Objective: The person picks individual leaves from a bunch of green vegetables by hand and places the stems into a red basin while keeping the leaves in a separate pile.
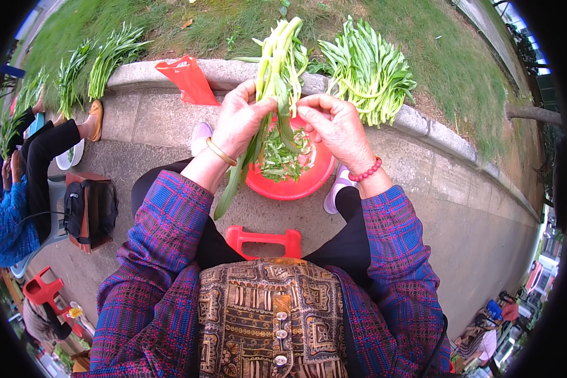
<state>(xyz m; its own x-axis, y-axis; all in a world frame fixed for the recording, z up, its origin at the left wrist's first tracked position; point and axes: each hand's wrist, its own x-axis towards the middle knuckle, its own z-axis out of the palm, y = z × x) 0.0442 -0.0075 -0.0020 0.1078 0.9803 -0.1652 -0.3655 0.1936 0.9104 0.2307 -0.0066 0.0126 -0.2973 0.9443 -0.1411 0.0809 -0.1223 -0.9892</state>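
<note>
Leafy green stalks (276, 69), gathered as one bunch, stand near upright at the upper centre of the head view, directly above a red plastic basin (315, 179) that holds cut green trimmings (282, 160). The left hand (242, 120) is closed around the middle of the bunch, fingers wrapped over the stems, a gold bangle (220, 152) on its wrist. The right hand (337, 123) is narrowed to a pinch, fingertips touching one leaf on the right side of the bunch; a red bead bracelet (365, 171) sits on that wrist. Judged by appearance, the stalks are light, soft and flexible: a long leaf droops below the left hand toward the lower left. They likely bruise or snap if squeezed hard, so the firmer pale stem section at mid-length is the sound place to hold, with a loose wrap. A second pile of greens (368, 72) lies on the stone kerb (435, 129) at upper right. A red bag (189, 79) lies upper left of centre. A red stool (264, 239) is below the basin.
</note>
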